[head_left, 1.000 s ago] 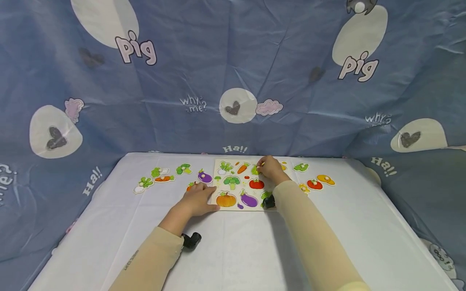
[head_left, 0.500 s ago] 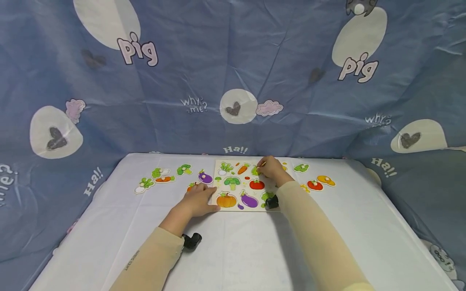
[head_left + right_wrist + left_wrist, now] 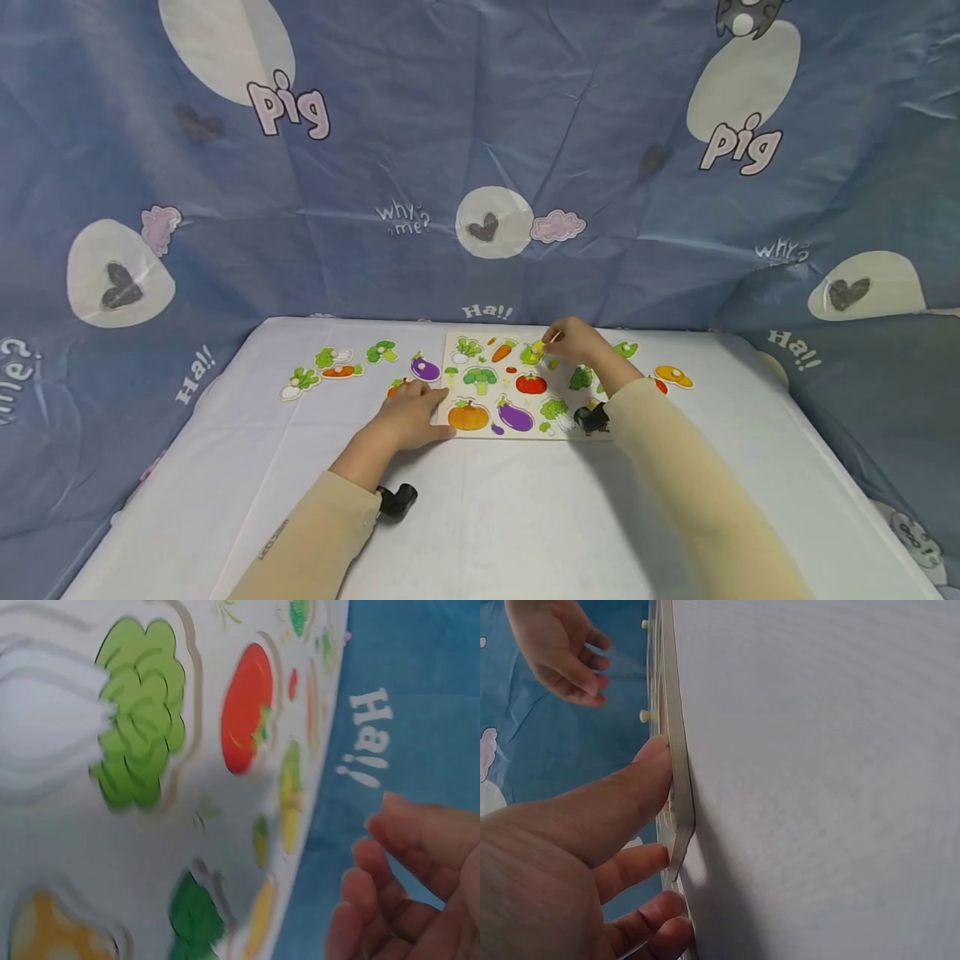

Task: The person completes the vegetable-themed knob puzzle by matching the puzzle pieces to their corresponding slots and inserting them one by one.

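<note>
A pale puzzle board [image 3: 557, 385] with printed vegetables lies at the back of the white table. My left hand [image 3: 408, 415] holds its near left corner, thumb at the front edge and fingers along the left side. Over the board's far right part, my right hand [image 3: 573, 340] hovers with loosely bent fingers, nothing between them in the right wrist view. Just left of its fingertips is the corn piece [image 3: 532, 354] in the back row; its small knob shows in the right wrist view. A tomato [image 3: 531, 384] and an eggplant [image 3: 515, 415] are nearer on the board.
Loose knobbed vegetable pieces lie left of the board, among them a broccoli [image 3: 382, 351], a carrot [image 3: 341, 372] and another eggplant [image 3: 425, 367]. To the right lie a yellow-orange piece [image 3: 673, 376] and a partly hidden tomato. A blue printed cloth [image 3: 420, 283] hangs behind the table.
My right hand has let go of the corn piece and moved up and to the right, uncovering more of the board's right side. My left hand stays at the corner.
</note>
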`<state>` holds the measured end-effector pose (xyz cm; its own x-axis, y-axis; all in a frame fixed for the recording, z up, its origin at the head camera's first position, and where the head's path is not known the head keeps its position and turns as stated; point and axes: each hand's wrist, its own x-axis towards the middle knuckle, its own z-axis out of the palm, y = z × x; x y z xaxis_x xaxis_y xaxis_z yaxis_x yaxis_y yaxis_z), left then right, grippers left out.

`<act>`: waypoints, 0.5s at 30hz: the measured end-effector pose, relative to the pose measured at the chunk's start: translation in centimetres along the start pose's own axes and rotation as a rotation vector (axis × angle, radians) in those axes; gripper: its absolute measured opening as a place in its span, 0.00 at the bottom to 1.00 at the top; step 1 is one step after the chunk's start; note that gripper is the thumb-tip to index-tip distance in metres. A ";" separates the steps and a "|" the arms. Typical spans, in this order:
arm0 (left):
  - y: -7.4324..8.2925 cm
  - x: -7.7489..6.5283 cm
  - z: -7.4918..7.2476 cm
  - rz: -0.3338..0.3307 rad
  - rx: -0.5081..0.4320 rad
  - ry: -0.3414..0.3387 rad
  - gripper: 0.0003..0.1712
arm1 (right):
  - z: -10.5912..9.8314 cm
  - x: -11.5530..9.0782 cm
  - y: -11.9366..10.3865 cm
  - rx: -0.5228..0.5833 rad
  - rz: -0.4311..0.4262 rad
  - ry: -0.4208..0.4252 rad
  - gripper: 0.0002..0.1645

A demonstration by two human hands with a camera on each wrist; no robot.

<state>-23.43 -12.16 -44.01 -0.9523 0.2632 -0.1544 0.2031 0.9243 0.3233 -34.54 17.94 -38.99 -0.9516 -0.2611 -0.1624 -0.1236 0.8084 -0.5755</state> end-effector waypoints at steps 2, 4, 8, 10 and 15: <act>0.0 0.0 0.0 0.005 -0.006 0.003 0.44 | -0.6 -0.7 0.1 0.005 -0.024 -0.017 0.13; 0.1 -0.1 0.1 0.008 -0.012 0.004 0.44 | -1.3 -1.3 0.4 -0.003 -0.038 -0.026 0.14; 0.1 -0.1 0.1 0.008 -0.010 0.004 0.44 | -2.5 -2.5 1.1 -0.021 -0.043 -0.029 0.17; 0.0 0.0 0.2 0.006 -0.008 0.006 0.44 | -3.1 -3.1 1.3 -0.039 -0.046 -0.024 0.17; 0.0 -0.2 0.0 -0.003 -0.013 0.011 0.44 | -4.0 -4.4 2.2 -0.084 -0.067 -0.011 0.15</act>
<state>-23.19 -12.19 -44.00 -0.9553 0.2577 -0.1450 0.1976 0.9211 0.3353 -31.75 22.96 -36.32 -0.9372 -0.3217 -0.1350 -0.2105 0.8299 -0.5166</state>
